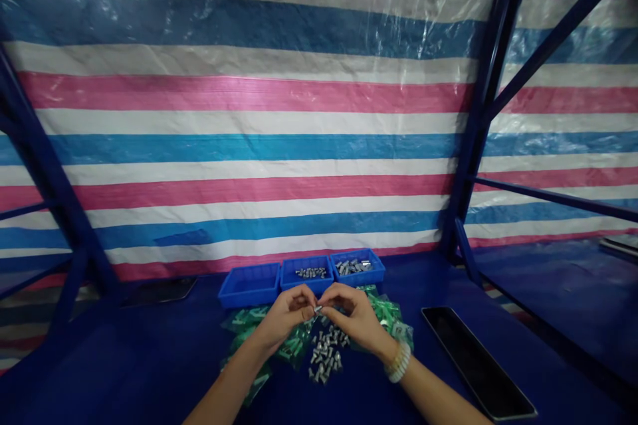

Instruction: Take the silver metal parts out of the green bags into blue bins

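Grip closed on both sides: my left hand and my right hand meet at the fingertips above the bench, pinching a small silver metal part between them. My fingers hide most of the part, so its exact form cannot be confirmed. Directly below my hands lies a loose pile of silver metal fittings. Clear plastic bags with green printing lie on both sides of the pile, touching it and partly beneath it.

Three blue plastic trays stand side by side beyond my hands. The middle tray and the right-hand tray each hold a batch of similar silver fittings. A long black tray lies at an angle on the bench, well to the right of my right hand. A pale beaded bracelet sits on my right wrist. Behind the bench stand blue steel rack posts and a striped tarpaulin.
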Motion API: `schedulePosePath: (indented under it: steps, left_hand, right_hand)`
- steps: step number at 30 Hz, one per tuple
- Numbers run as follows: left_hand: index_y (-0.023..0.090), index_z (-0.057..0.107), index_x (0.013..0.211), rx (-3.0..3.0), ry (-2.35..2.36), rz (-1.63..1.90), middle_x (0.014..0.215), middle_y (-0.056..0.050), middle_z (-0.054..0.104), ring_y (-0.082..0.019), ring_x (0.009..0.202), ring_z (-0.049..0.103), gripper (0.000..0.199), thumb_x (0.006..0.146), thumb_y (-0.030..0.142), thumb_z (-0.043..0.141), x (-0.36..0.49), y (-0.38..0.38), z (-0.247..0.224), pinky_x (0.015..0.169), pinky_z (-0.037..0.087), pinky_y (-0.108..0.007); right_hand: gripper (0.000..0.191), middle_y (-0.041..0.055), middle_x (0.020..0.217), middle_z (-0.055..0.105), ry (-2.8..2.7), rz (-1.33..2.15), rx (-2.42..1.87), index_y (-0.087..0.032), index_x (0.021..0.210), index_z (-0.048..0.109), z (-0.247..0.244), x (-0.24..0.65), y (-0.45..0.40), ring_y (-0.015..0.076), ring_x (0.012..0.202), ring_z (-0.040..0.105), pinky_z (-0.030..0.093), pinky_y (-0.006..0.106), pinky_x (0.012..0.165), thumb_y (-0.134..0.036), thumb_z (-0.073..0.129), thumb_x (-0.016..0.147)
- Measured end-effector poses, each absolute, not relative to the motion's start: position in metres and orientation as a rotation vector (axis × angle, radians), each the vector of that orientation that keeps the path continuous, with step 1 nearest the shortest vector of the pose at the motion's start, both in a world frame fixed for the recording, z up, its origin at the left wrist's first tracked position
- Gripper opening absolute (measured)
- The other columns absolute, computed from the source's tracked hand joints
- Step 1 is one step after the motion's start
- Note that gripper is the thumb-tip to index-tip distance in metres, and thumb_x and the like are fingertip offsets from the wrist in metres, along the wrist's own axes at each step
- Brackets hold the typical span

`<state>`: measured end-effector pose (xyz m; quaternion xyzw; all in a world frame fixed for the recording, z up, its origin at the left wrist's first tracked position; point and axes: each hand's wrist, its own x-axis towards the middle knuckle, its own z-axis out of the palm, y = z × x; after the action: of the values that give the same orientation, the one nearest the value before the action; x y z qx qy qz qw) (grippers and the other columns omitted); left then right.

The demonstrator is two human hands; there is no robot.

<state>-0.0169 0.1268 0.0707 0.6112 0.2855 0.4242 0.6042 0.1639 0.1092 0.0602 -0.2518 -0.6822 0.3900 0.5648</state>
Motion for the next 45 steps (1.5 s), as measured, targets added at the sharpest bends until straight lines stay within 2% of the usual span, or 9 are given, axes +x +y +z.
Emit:
schedulePosePath:
  steps: [6,11,15,21,25,31,37,41,45]
  left_hand:
    - [0.018,0.057,0.087,1.472,0.655,0.964,0.077,0.001,0.059,-0.012,0.071,0.053,0.032,0.07,0.034,0.078,-0.01,0.117,0.075,0.064,0.037,-0.023]
    - [0.018,0.055,0.082,1.563,0.803,1.124,0.071,0.004,0.056,-0.012,0.067,0.053,0.028,0.071,0.034,0.075,0.002,0.115,0.066,0.066,0.042,-0.025]
    - [0.018,0.061,0.085,1.608,0.959,1.265,0.073,0.001,0.059,-0.016,0.071,0.057,0.023,0.074,0.035,0.071,0.006,0.114,0.06,0.07,0.046,-0.028]
    - [0.019,0.07,0.088,1.959,1.025,1.423,0.082,-0.004,0.061,-0.018,0.075,0.057,0.013,0.08,0.027,0.064,0.004,0.114,0.069,0.07,0.048,-0.029]
    - [0.02,0.071,0.09,2.191,1.133,1.46,0.084,-0.004,0.063,-0.018,0.077,0.059,0.013,0.082,0.022,0.061,0.003,0.14,0.087,0.073,0.047,-0.03]
    - [0.02,0.059,0.12,2.365,1.413,1.163,0.087,-0.003,0.067,-0.019,0.075,0.061,0.042,0.079,0.015,0.057,-0.008,0.162,0.098,0.074,0.046,-0.032]
    - [0.02,0.071,0.088,2.537,1.127,0.462,0.082,-0.002,0.069,-0.019,0.076,0.062,0.022,0.071,0.012,0.059,-0.023,0.129,0.08,0.069,0.043,-0.028]
    - [0.021,0.072,0.085,2.588,1.116,0.371,0.087,-0.004,0.067,-0.024,0.09,0.061,0.017,0.07,0.016,0.065,-0.024,0.121,0.069,0.08,0.043,-0.032]
    - [0.021,0.071,0.084,2.58,1.113,0.319,0.089,-0.004,0.067,-0.024,0.091,0.06,0.015,0.072,0.015,0.064,-0.024,0.121,0.064,0.081,0.042,-0.032]
  right_hand:
    - [0.008,0.0026,0.079,0.062,-1.61,0.786,-0.627,-0.019,0.084,0.068,0.065,0.168,0.109,0.0146,0.069,0.059,0.049,0.027,0.065,-0.025,0.065,0.083]
    - [0.012,0.0018,0.073,0.06,-1.641,0.677,-0.743,-0.018,0.077,0.065,0.06,0.17,0.113,0.0153,0.067,0.057,0.047,0.027,0.064,-0.028,0.063,0.084]
    - [0.02,0.0013,0.07,0.059,-1.656,0.653,-0.795,-0.018,0.074,0.064,0.055,0.169,0.116,0.0151,0.066,0.054,0.045,0.026,0.062,-0.033,0.059,0.087]
    - [0.017,0.0018,0.079,0.064,-1.732,0.809,-0.701,-0.019,0.084,0.068,0.046,0.166,0.118,0.0152,0.071,0.058,0.045,0.025,0.065,-0.03,0.056,0.089]
    - [0.016,0.0036,0.084,0.069,-1.62,0.812,-0.773,-0.02,0.091,0.071,0.041,0.169,0.125,0.0176,0.077,0.063,0.048,0.026,0.068,-0.026,0.056,0.087]
    - [0.017,0.0041,0.082,0.071,-1.529,0.744,-0.856,-0.02,0.087,0.072,0.04,0.175,0.132,0.0184,0.075,0.065,0.05,0.028,0.066,-0.021,0.056,0.083]
    - [0.017,0.004,0.081,0.071,-1.532,0.713,-0.845,-0.02,0.085,0.072,0.042,0.174,0.129,0.0186,0.076,0.065,0.05,0.029,0.068,-0.021,0.055,0.084]
    - [0.016,0.004,0.082,0.071,-1.535,0.701,-0.838,-0.02,0.085,0.071,0.042,0.174,0.129,0.0184,0.075,0.065,0.051,0.029,0.069,-0.023,0.056,0.084]
    - [0.015,0.004,0.081,0.071,-1.53,0.69,-0.85,-0.019,0.084,0.071,0.041,0.174,0.131,0.0181,0.073,0.064,0.051,0.029,0.069,-0.021,0.056,0.084]
